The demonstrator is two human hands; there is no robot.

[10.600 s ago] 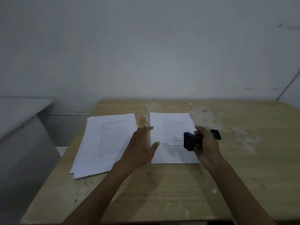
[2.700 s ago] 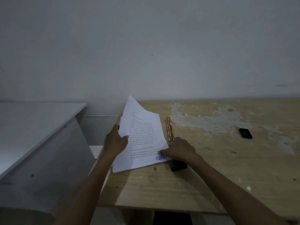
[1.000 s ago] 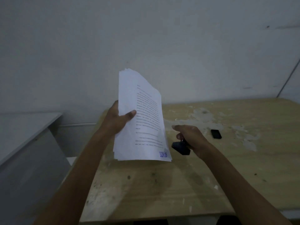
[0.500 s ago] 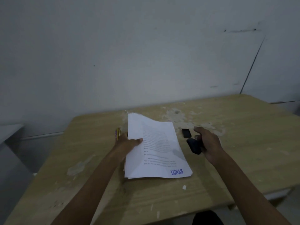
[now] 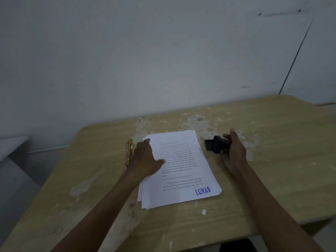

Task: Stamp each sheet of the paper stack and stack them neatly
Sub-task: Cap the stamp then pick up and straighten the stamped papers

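A stack of white printed sheets (image 5: 183,171) lies flat in the middle of the wooden table (image 5: 272,160). Its top sheet carries a blue "LUNAS" stamp mark (image 5: 202,190) at the lower right corner, and the lower edges are slightly fanned. My left hand (image 5: 145,159) rests palm down on the stack's left side, fingers spread. To the right of the stack, my right hand (image 5: 234,148) holds a black stamp (image 5: 217,146) just above the table.
Two pencils (image 5: 128,153) lie side by side just left of the stack. A small black object (image 5: 208,144) lies behind the stamp. A scrap of paper (image 5: 204,212) sits near the front edge. A grey surface (image 5: 11,146) stands at the far left.
The stack, held upright in my left hand a second ago, now lies flat on the table with that hand pressing on it. My right hand moved right with the stamp.
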